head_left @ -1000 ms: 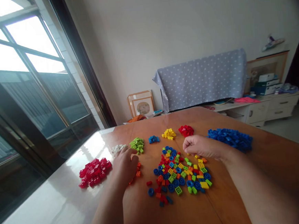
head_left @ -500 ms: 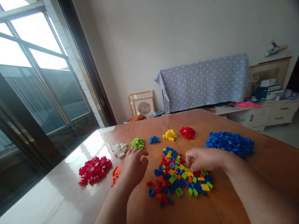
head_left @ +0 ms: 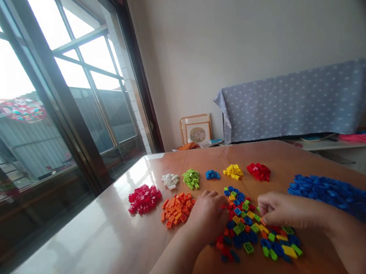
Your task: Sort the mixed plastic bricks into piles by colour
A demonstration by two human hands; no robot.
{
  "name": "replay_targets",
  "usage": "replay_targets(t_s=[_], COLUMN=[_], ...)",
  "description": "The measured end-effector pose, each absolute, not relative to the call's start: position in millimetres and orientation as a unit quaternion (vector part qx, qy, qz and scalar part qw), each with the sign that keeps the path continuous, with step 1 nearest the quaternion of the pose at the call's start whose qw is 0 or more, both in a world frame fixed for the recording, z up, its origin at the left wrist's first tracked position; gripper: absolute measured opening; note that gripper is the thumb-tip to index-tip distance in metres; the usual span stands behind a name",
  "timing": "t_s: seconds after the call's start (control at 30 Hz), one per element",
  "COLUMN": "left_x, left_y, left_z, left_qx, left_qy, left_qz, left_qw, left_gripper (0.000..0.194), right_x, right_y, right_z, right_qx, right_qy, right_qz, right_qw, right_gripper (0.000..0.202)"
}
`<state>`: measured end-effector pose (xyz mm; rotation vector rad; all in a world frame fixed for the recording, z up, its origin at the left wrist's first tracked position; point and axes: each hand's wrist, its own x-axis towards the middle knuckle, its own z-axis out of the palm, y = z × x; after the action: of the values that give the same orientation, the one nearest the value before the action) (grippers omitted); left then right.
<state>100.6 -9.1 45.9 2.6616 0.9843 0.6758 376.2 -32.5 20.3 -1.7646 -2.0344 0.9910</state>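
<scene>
A mixed pile of small toy building bricks (head_left: 248, 246) in red, blue, green, yellow and orange lies on the brown table between my hands. Over the pile's left edge my left hand (head_left: 210, 215) reaches with curled fingers; its fingertips and anything in them are hidden. My right hand (head_left: 282, 209) is closed at the pile's right side, thumb and forefinger together. A bit of orange shows at those fingertips, but I cannot tell if it is held. Beside my left wrist is a heap of orange bricks (head_left: 177, 209).
Sorted heaps stand around: dark pink bricks (head_left: 144, 199), white bricks (head_left: 170, 181), lime green bricks (head_left: 191, 178), small blue bricks (head_left: 212, 175), yellow bricks (head_left: 233, 171) and red bricks (head_left: 259, 172). A large heap of blue pieces (head_left: 330, 195) lies beyond my right forearm.
My left hand has gone from near the orange heap to the mixed pile's left edge. The right hand stays at the pile's right side. The view has turned left.
</scene>
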Motion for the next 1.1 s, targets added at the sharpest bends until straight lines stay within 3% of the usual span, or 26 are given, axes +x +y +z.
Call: replay_targets(t_s=[0.1,0.3,0.47,0.7,0.9,1.1], left_x=[107,115,115,104,67,34], left_y=[-17,-27,-25,-11,17,35], left_z=[44,43,43,39,50,51], left_qx=[0.914,0.912,0.897,0.883,0.817,0.739], left_qy=[0.312,0.300,0.329,0.369,0.500,0.638], left_qz=[0.228,0.229,0.242,0.256,0.281,0.216], left_qw=[0.122,0.163,0.173,0.138,0.062,-0.005], left_gripper=[0.018,0.033,0.020,0.014,0.013,0.017], right_x=[370,335,313,310,331,339], right_y=[-31,-36,-43,-38,-22,-21], right_z=[25,39,51,46,23,18], right_qx=[-0.590,-0.548,-0.558,-0.551,-0.564,-0.565], right_qy=[-0.695,-0.657,-0.634,-0.632,-0.625,-0.625], right_qz=[0.362,0.445,0.457,0.464,0.442,0.433], right_qw=[0.193,0.265,0.280,0.284,0.311,0.321], right_gripper=[0.020,0.043,0.055,0.056,0.057,0.055])
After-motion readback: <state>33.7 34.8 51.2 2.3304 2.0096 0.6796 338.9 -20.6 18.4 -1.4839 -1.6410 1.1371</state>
